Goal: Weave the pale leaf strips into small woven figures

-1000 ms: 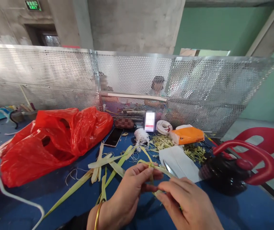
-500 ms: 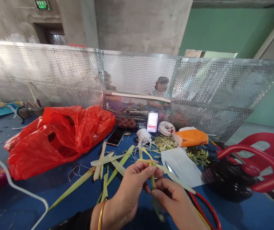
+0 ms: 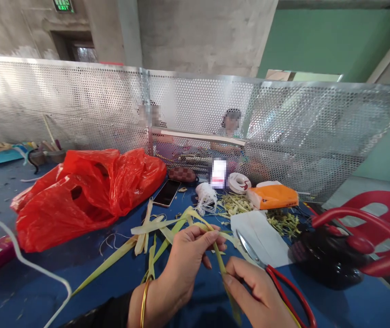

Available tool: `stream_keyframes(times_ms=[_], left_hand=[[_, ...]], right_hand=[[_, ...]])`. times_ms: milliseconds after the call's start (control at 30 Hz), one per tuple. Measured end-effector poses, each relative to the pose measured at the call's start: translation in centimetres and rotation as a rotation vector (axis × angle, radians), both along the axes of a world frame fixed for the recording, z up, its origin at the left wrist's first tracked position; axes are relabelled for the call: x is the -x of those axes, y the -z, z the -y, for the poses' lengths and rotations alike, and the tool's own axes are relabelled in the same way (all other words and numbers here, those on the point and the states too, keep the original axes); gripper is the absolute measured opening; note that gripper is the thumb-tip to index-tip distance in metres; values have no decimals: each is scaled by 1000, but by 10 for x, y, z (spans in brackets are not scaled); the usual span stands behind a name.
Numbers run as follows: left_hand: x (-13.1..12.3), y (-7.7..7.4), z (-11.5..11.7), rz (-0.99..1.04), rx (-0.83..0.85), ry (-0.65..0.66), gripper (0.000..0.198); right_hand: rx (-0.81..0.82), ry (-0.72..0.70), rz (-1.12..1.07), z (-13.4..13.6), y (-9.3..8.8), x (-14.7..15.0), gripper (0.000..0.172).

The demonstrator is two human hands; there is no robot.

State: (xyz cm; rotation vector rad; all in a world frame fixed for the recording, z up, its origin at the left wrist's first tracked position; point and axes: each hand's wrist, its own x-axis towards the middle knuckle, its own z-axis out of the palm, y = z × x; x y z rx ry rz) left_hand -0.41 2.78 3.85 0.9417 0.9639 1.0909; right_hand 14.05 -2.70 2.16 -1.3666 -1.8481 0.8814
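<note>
Between my hands runs a long green leaf strip, bent over near its upper end. My left hand, with a gold bangle on the wrist, pinches it at the top between thumb and fingers. Lower down, my right hand grips the same strip, whose tail hangs below. Red-handled scissors lie beside my right hand, blades partly over a white paper sheet. Left of my hands, several pale green leaf strips are spread crosswise on the blue table.
A red plastic bag fills the left side. Behind lie a phone, white thread, a tape roll, an orange tissue pack and plant scraps. A dark pot stands right; a perforated metal screen borders the back.
My right hand has moved down and slightly right along the strip, away from my left hand. More of the strip shows between them, and the scissors are less covered.
</note>
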Motion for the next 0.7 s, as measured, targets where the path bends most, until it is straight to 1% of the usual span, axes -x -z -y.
stream_keyframes(times_ms=[167,233,333,400,500,567,600,667,700], left_hand=[[3,-2,-1,9,-32,47,20],[4,-3,-1,42,-15,88,24],[5,-5,2,76,8,148,29],[4,-7,4,84,22,174,26],[4,-7,5,87,24,178,22],[4,-6,5,84,19,165,20],[4,-6,4,85,15,164,20],[4,-5,3,93,6,178,20],[4,-5,3,98,2,188,20]], right_hand=[[-142,-74,96,2,0,0,26],[-200,-76,129,0,1,0,25],[-246,-55,154,-2,4,1,22],[-266,-59,174,-2,7,2,20],[-322,-109,215,2,7,1,17],[-481,-33,236,6,4,-4,12],[-604,52,251,6,1,-7,11],[-844,224,299,4,-5,-16,26],[-897,272,342,2,-8,-20,31]])
